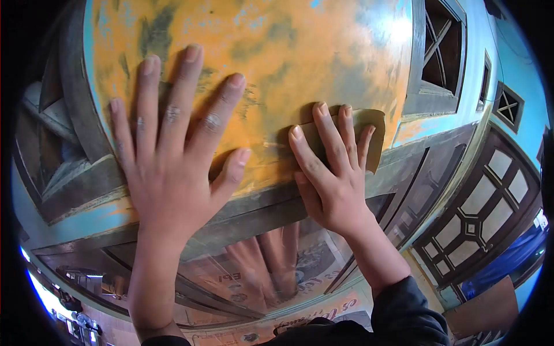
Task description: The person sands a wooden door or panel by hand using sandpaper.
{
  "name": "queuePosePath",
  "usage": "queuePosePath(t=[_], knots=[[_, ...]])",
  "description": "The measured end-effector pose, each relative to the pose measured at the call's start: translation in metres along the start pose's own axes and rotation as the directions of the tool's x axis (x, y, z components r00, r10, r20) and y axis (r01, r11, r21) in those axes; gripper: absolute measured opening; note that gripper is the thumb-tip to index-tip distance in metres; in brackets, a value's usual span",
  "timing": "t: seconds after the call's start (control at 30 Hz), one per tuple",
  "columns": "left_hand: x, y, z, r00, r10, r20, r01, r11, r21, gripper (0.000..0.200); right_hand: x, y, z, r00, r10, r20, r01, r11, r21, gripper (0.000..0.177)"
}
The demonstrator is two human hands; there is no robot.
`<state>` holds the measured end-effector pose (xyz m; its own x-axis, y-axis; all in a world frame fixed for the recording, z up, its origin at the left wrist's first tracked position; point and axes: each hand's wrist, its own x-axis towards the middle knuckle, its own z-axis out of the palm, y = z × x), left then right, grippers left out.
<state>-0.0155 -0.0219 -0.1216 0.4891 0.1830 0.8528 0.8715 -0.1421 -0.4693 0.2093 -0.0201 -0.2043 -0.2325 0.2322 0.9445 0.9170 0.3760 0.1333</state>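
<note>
My left hand (173, 161) lies with its fingers spread against the worn orange wall panel (271, 63) and holds nothing. Under the fingers of my right hand (337, 173), a sheet of sandpaper (374, 138) is pressed to the lower right of the same panel. The sheet's right edge curls away from the surface. Grey-green patches and bits of blue show through the orange paint around both hands. The side of the sandpaper that faces the panel is hidden.
Below the panel runs a grey wooden frame (254, 214) over reflective glass panes (277, 262). Vent openings with crossed bars (441, 52) flank the panel. To the right are a dark door with pale panels (482, 213), a blue cloth (508, 262) and a brown board (485, 311).
</note>
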Motion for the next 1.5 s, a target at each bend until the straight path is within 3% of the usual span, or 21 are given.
queuePosePath(t=[0.13,0.2,0.4,0.47,0.63,0.77,0.9,1.07,1.27,1.5], knots=[[0.001,-0.001,-0.003,1.000,-0.008,0.023,0.008,0.999,-0.038,0.057,-0.013,-0.015,0.003,0.997,0.041,0.062,-0.044,0.998,0.047,0.065],[0.000,-0.002,-0.003,1.000,-0.004,0.005,0.004,0.998,-0.057,0.057,-0.020,-0.016,0.007,0.997,-0.016,0.080,0.014,1.000,0.025,0.069],[-0.005,-0.006,-0.001,1.000,-0.003,-0.009,0.002,0.991,-0.136,0.056,0.018,-0.020,-0.004,0.995,-0.029,0.092,0.030,1.000,-0.008,0.073],[-0.011,-0.006,0.001,1.000,-0.001,-0.011,-0.001,0.986,-0.168,0.058,0.000,-0.028,0.000,0.985,0.024,0.169,-0.018,0.999,-0.036,0.072],[-0.031,-0.005,0.008,1.000,0.010,-0.010,-0.012,0.978,-0.211,0.062,-0.014,-0.014,0.002,0.983,-0.029,0.179,0.042,0.997,-0.067,0.073],[-0.035,-0.003,0.007,1.000,-0.009,0.018,0.012,0.978,-0.208,0.062,0.034,-0.020,-0.011,0.990,-0.041,0.134,0.055,0.993,-0.103,0.077],[-0.037,-0.006,0.006,0.999,-0.022,0.030,0.027,0.979,-0.201,0.061,0.017,-0.031,-0.007,0.984,-0.039,0.172,0.046,0.998,-0.036,0.077],[-0.039,-0.004,0.005,0.999,-0.022,0.030,0.027,0.987,-0.160,0.059,-0.006,-0.005,-0.007,0.977,-0.085,0.196,0.107,0.989,-0.106,0.071],[-0.074,0.002,0.006,0.993,-0.087,0.079,0.104,0.966,-0.235,0.060,-0.009,0.043,-0.018,0.992,0.122,0.025,-0.118,0.986,-0.122,0.077],[-0.131,0.020,0.018,0.964,-0.250,0.089,0.265,0.919,-0.293,0.062,-0.034,0.035,-0.003,0.973,0.230,0.004,-0.230,0.973,-0.030,0.066]])
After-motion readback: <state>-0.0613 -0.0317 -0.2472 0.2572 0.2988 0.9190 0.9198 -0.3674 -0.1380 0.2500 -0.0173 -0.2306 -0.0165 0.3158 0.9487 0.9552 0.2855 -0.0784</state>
